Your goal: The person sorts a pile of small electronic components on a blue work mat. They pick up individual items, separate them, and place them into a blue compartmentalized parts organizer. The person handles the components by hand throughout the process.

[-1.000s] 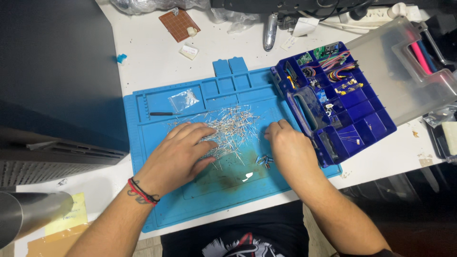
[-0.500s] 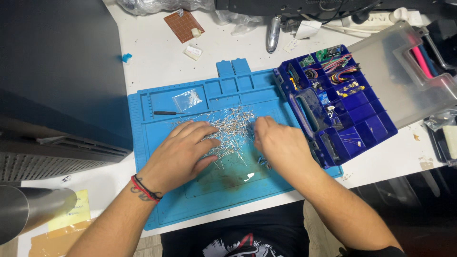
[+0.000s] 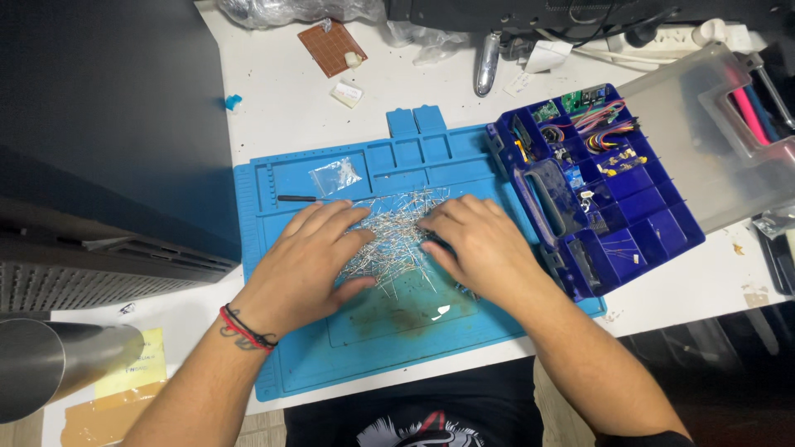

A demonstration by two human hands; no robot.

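A pile of thin silver wire-legged components (image 3: 396, 232) lies spread on a blue work mat (image 3: 364, 339). My left hand (image 3: 310, 263) rests flat on the pile's left side, fingers spread over the wires. On the right side lies my right hand (image 3: 476, 242), palm down, its fingertips touching the heap. Neither hand clearly grips anything. A red and black bracelet circles my left wrist.
A dark blue compartment box (image 3: 596, 190) with small parts and coloured wires sits right of the mat, its clear lid (image 3: 704, 132) open. A small clear bag (image 3: 335, 175) and a black tool (image 3: 296, 199) lie on the mat. A brown perfboard (image 3: 331, 47) is at the back.
My right hand has moved left onto the pile, closer to the left hand. The wires look pushed together between both hands.
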